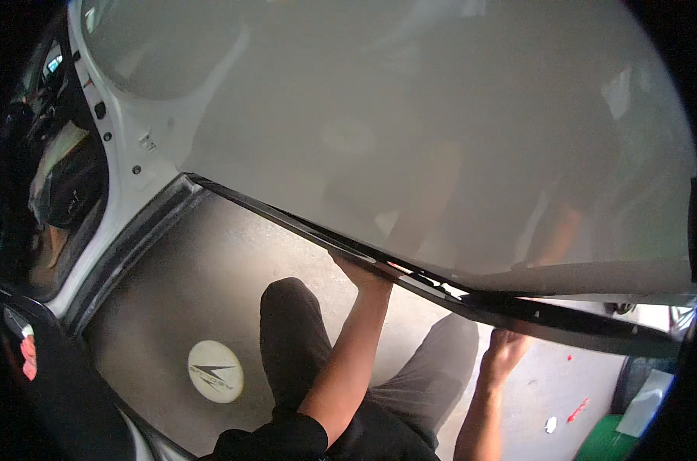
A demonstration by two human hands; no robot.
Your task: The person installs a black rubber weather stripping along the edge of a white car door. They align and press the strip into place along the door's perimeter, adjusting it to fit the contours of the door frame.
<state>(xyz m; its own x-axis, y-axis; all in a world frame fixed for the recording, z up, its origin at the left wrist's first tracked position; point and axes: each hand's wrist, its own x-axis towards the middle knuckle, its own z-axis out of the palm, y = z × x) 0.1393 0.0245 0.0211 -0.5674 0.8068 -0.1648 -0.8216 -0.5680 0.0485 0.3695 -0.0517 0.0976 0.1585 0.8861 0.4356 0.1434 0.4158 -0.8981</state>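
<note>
A long black trim strip [333, 244] runs along the lower edge of a shiny grey car body panel [410, 154]. Toward its right part a bright gap shows between strip and panel. My left hand [368, 273] reaches up from below and holds the strip near its middle, its fingers hidden behind the strip. Farther right, my right hand [507, 347] is closed on the strip's underside, the fingertips partly out of sight. Both forearms come up from the lower edge.
At left is an open car doorway with a dark interior [68, 184] and a black seal [129, 250]. On the floor lie a pale round patch [215, 372] with a dark emblem, red scraps [577, 410] and a white scrap [550, 423]. A green object [604, 439] stands at lower right.
</note>
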